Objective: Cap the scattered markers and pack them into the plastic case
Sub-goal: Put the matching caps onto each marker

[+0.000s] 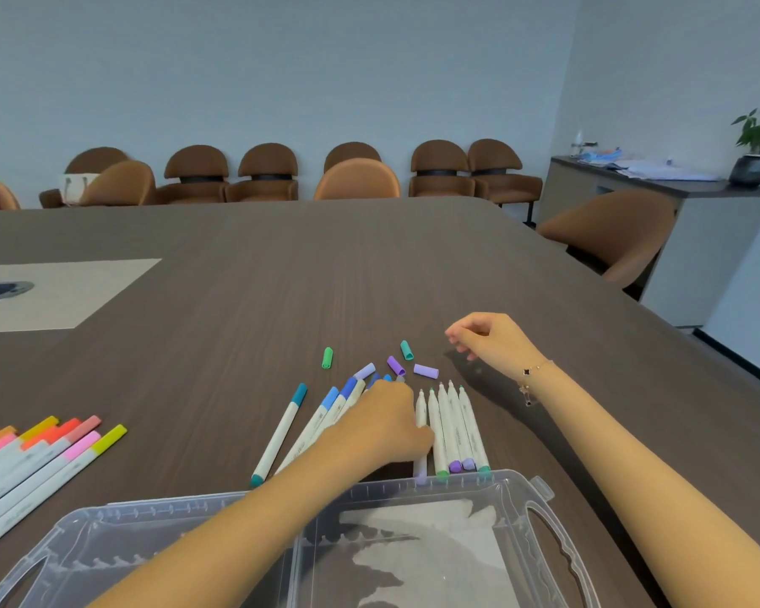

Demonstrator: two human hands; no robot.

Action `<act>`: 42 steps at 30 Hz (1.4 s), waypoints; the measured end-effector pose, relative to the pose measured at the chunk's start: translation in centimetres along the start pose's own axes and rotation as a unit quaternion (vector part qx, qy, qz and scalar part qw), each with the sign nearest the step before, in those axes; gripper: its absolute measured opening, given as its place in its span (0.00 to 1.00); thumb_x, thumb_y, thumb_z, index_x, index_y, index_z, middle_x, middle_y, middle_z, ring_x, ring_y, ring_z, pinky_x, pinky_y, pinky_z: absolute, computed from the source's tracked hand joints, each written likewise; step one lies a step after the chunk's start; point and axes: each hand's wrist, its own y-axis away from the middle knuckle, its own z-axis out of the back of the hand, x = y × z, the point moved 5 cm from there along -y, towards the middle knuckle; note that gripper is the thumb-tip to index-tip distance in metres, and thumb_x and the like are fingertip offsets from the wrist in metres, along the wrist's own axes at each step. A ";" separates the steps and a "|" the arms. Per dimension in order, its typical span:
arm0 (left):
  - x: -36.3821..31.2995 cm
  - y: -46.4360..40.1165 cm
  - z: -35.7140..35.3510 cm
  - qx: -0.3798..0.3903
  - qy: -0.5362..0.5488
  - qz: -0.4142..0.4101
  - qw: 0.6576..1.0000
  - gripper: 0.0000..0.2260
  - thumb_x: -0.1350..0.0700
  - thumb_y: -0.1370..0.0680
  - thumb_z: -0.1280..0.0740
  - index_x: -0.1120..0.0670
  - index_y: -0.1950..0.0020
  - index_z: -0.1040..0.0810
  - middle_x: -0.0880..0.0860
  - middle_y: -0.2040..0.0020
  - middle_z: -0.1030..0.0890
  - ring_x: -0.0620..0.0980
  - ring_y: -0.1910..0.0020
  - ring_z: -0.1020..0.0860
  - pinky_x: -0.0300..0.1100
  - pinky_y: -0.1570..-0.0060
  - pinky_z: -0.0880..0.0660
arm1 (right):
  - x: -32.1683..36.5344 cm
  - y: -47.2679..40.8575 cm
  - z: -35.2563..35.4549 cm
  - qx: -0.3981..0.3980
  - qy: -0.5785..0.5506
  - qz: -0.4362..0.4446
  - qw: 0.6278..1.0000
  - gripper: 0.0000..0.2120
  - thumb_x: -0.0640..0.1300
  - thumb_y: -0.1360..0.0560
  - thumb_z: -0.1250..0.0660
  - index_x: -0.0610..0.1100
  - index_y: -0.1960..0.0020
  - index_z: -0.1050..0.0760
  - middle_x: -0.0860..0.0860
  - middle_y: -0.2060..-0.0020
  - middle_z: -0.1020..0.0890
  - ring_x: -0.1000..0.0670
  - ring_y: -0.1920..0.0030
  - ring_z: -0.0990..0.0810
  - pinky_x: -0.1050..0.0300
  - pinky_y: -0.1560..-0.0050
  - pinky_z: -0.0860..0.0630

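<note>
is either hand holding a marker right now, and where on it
Left hand lies over the capped blue markers, grip hidden. Right hand holds nothing.

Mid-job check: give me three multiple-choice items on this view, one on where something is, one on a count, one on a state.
1. Where do the warm-coloured capped markers lie?
A. Inside the case
B. On the table's left
C. Under the right hand

2. How many uncapped markers lie side by side, tips exposed?
A. Two
B. Five
C. Nine

3. What state is the plastic case in?
A. Open
B. Latched shut
C. Standing upright

Key: 1 B, they fan out at the left edge; 2 B, five bare tips show right of the left hand; 3 A, both halves lie spread open.
</note>
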 end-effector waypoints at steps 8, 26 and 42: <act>-0.2 -0.6 0.0 -0.004 -0.021 0.020 1.000 0.13 0.51 0.25 0.33 0.53 0.66 0.33 0.49 0.69 0.31 0.44 0.70 0.30 0.33 0.67 0.31 | 0.8 0.6 -1.6 0.083 0.069 0.045 0.993 0.07 0.47 0.25 0.32 0.48 0.49 0.19 0.55 0.56 0.19 0.55 0.56 0.20 0.69 0.58 0.25; 2.6 0.7 2.4 0.085 0.373 0.048 0.923 0.07 0.55 0.22 0.35 0.58 0.53 0.21 0.55 0.56 0.16 0.52 0.55 0.16 0.45 0.49 0.20 | 2.5 1.4 -2.2 0.150 -0.169 -0.012 0.974 0.08 0.46 0.22 0.37 0.48 0.44 0.23 0.50 0.53 0.19 0.54 0.53 0.21 0.62 0.52 0.23; 2.1 0.6 2.7 0.084 0.339 0.046 0.936 0.06 0.55 0.22 0.34 0.56 0.52 0.21 0.53 0.54 0.18 0.47 0.62 0.17 0.38 0.58 0.20 | 2.7 1.9 -0.9 0.138 -0.304 -0.016 0.942 0.09 0.44 0.24 0.35 0.44 0.47 0.20 0.52 0.62 0.18 0.57 0.63 0.22 0.66 0.55 0.24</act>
